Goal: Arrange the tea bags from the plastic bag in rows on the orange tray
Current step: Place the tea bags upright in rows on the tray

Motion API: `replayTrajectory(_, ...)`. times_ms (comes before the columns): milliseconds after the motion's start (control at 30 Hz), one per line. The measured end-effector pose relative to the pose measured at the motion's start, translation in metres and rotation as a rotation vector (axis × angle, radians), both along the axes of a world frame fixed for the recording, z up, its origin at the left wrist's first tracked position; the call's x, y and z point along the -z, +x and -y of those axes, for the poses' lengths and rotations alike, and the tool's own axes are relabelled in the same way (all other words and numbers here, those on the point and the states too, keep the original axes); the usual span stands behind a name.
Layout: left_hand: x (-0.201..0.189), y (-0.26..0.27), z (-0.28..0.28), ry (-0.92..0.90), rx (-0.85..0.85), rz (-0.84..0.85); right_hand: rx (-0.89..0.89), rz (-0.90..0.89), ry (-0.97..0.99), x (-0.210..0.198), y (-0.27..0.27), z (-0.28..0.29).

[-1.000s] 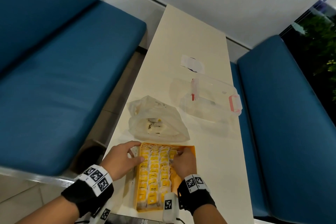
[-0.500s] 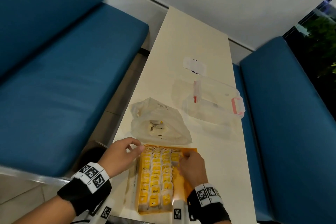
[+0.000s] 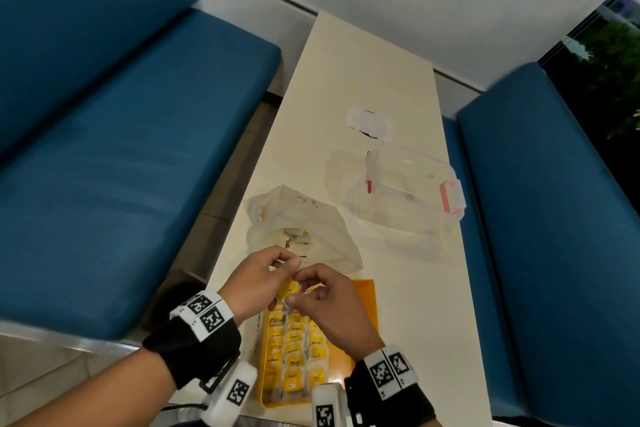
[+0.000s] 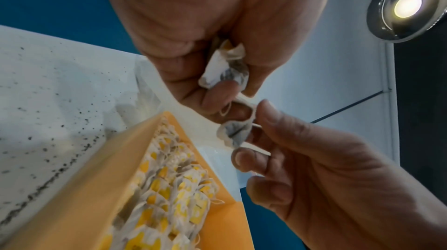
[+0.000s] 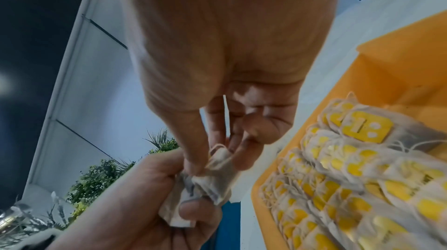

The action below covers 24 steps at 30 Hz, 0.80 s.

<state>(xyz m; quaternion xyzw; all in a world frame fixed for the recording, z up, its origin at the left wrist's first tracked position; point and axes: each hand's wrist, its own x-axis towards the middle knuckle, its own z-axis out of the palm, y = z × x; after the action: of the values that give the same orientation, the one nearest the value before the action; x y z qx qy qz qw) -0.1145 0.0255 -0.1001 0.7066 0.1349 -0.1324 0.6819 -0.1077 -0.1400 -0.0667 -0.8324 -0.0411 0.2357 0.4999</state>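
The orange tray (image 3: 364, 298) lies at the table's near edge, with rows of yellow-tagged tea bags (image 3: 294, 354) filling its left and middle part. Both hands are raised together over the tray's far end. My left hand (image 3: 281, 267) grips a crumpled tea bag (image 4: 225, 71) in its curled fingers. My right hand (image 3: 305, 284) pinches a second tea bag (image 4: 232, 132) by thumb and forefinger, just below the first, and the two seem joined by string. The plastic bag (image 3: 311, 236) lies just beyond the hands, with a few tea bags left inside.
A clear plastic box (image 3: 405, 191) with pink clips stands at the right beyond the bag, and a small white packet (image 3: 369, 121) lies farther back. Blue benches run along both sides of the narrow table (image 3: 363, 62). The tray's right strip (image 5: 387, 82) is bare.
Both hands have lifted off the tray's rows and met above its far end, each now holding a tea bag. The head view has tilted slightly.
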Motion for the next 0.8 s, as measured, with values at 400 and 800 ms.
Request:
replayTrajectory(400, -0.01, 0.001, -0.004, -0.116, 0.031, 0.017, 0.107, -0.039, -0.004, 0.005, 0.005, 0.014)
replayTrajectory(800, -0.017, -0.005, 0.001, 0.018, 0.298, 0.113, 0.167, -0.118, 0.193, -0.008, 0.008, 0.028)
